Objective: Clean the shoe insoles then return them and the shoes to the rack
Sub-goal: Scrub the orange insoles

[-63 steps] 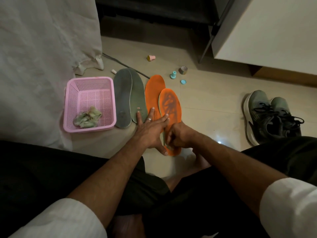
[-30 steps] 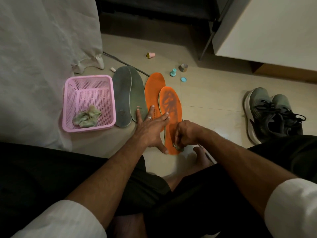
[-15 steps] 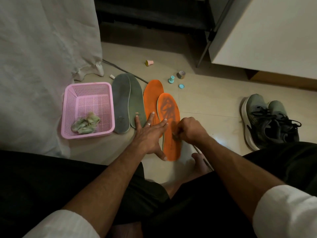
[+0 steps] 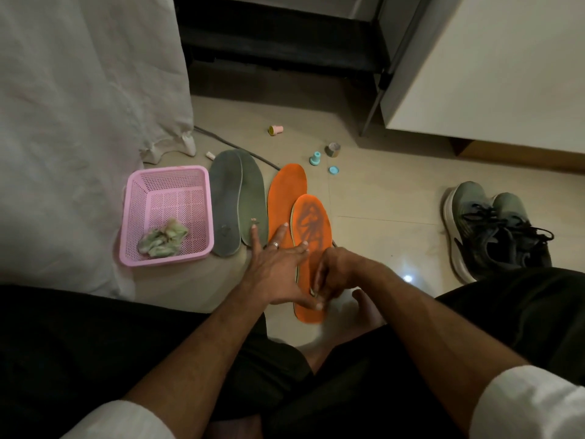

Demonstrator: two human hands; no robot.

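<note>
The stained orange foam insole [image 4: 311, 248] lies at twelve o'clock from my knees. My left hand [image 4: 278, 267] presses it flat, fingers spread; my right hand [image 4: 332, 274] curls around something, perhaps a brush. Hard scrubbing could slide it.

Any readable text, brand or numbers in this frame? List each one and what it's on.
None can be read.
Right grey insole: a small pale mark near the heel, too small to read.
Near orange insole: a dark worn print, no letters legible.
Shoes: a pale side marking, no words legible.
</note>
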